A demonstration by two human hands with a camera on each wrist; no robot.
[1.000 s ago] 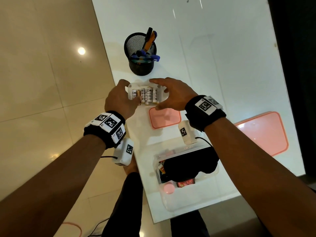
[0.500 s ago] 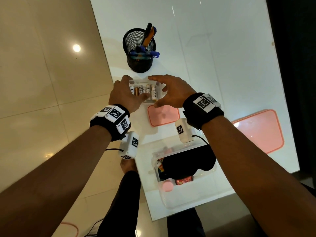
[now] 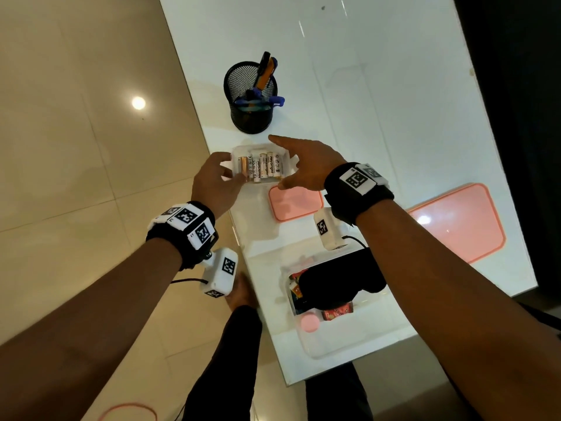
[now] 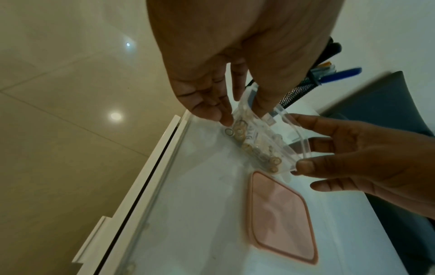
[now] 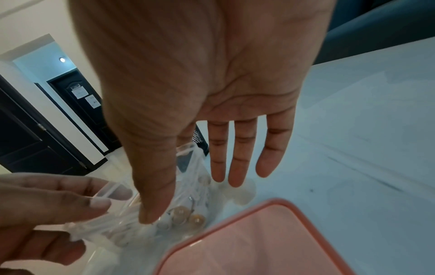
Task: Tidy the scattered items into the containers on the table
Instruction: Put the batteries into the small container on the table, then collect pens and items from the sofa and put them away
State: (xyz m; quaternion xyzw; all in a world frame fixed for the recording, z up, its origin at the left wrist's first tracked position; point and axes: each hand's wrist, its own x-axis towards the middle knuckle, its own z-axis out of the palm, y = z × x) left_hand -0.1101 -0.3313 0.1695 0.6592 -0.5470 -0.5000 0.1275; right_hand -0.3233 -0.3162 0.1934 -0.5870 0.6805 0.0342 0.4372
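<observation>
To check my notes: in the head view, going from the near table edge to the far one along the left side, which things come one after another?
Large clear container holding a black pouch → small pink lid → small clear box of batteries, held between both hands → black mesh pen cup.

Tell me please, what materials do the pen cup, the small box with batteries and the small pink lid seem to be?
Pen cup: black metal mesh, probably; the wall is see-through netting. Battery box: clear, thin plastic; the batteries show through its walls. Small pink lid: smooth, slightly glossy plastic or silicone, with a raised rim.
</observation>
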